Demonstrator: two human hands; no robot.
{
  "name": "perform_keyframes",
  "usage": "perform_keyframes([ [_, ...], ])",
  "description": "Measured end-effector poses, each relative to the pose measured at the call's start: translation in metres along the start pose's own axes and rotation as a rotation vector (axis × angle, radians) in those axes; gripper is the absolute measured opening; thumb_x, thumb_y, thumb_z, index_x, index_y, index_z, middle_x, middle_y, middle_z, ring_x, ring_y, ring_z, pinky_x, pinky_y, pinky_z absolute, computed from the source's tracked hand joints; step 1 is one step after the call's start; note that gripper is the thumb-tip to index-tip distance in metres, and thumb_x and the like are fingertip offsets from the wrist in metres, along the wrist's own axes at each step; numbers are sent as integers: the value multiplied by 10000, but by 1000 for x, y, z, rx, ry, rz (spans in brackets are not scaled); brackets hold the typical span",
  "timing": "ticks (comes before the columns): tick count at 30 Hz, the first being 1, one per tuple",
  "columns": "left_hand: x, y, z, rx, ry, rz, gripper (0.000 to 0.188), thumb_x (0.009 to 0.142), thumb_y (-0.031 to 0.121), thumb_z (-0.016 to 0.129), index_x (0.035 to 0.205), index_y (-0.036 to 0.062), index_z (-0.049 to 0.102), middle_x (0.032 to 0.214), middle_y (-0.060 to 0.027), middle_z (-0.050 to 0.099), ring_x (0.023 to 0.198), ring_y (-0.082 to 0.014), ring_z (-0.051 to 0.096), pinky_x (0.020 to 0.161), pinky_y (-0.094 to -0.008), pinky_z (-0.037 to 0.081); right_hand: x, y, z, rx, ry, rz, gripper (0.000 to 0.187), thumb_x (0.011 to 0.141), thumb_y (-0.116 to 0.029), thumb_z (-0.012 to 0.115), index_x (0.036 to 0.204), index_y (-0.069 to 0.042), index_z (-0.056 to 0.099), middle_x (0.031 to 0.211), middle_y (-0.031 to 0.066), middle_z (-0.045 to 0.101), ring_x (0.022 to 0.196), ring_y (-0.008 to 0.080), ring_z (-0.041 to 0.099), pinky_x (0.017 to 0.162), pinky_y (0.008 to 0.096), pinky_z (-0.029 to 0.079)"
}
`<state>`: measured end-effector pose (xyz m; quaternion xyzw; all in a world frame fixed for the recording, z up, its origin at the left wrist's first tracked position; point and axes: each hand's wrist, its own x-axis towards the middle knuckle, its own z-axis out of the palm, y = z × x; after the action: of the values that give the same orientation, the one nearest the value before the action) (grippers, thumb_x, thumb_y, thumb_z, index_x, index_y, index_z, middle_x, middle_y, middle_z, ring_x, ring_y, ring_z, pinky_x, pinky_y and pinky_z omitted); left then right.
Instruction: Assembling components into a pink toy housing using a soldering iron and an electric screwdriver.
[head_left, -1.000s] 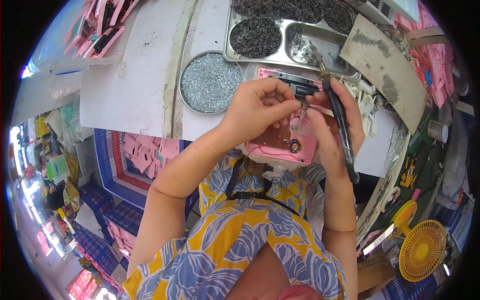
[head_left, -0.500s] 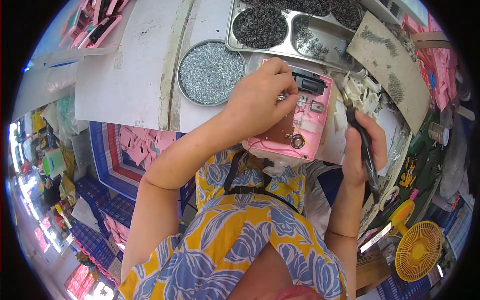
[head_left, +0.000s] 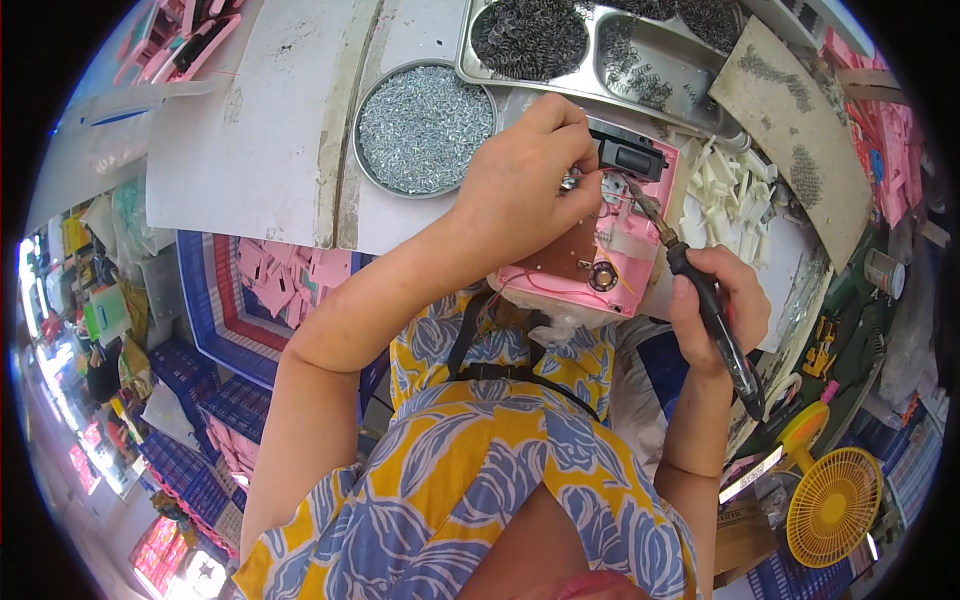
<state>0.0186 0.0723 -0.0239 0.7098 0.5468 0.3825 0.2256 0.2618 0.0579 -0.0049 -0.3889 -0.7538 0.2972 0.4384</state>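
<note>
A pink plastic casing (head_left: pixel 628 297) lies on the bench in front of me. Inside it are a brown board (head_left: pixel 566 248), a black rectangular part (head_left: pixel 633 158), thin red wires and a small round part (head_left: pixel 603 276). My left hand (head_left: pixel 525 175) reaches over the casing, thumb and fingers pinched on small shiny metal pieces I cannot name exactly. In my right hand (head_left: pixel 738 300) is a soldering iron (head_left: pixel 706 300) with a black handle, fingers wrapped round it. Its tip points up-left into the casing, close to my left fingertips and the wires; contact is unclear.
A round dish of small silvery metal pieces (head_left: pixel 425 125) stands left of the casing. Behind lies a steel compartment tray (head_left: pixel 590 88) of dark springs. White plastic parts (head_left: pixel 728 200) and a board with springs (head_left: pixel 835 170) are right. A yellow fan (head_left: pixel 833 508) stands lower right.
My right hand has swung the soldering iron leftward, so its tip has gone from beside the white parts to inside the casing. The left hand keeps its pinch.
</note>
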Motion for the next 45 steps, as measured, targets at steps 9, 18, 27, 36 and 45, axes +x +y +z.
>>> perform_keyframes([
  [9,-1,-1,1,-24,1,14,130,773,89,753,829,34,649,1010,-107,615,866,-284,645,722,-356,536,2,-2,0,-17,-27,-7,210,803,-86,757,977,-3,675,654,57,598,505,136,484,474,253,350],
  [18,-1,0,1,-9,-1,-6,126,776,85,746,832,31,647,1008,-109,615,862,-284,648,723,-358,539,5,0,2,-15,-25,-26,209,815,-93,757,983,-1,674,652,58,594,503,136,489,474,253,352],
  [27,-2,0,2,2,4,-15,137,777,90,752,838,34,643,1009,-107,615,857,-284,647,723,-361,539,12,2,-1,-89,-109,-174,250,753,-20,768,987,-17,680,694,78,630,530,201,530,502,297,412],
  [36,-1,-1,6,35,62,34,111,771,113,727,822,65,642,997,-78,600,786,-280,656,644,-380,550,10,4,-11,-13,-147,-91,224,815,-46,716,1006,42,638,702,85,563,576,151,482,519,267,337],
  [45,-1,-2,8,54,73,53,108,764,114,735,805,66,647,996,-74,603,780,-271,654,645,-373,553,15,4,-13,-40,-152,-57,243,827,-114,734,1001,32,647,728,79,588,585,134,487,526,261,345],
])
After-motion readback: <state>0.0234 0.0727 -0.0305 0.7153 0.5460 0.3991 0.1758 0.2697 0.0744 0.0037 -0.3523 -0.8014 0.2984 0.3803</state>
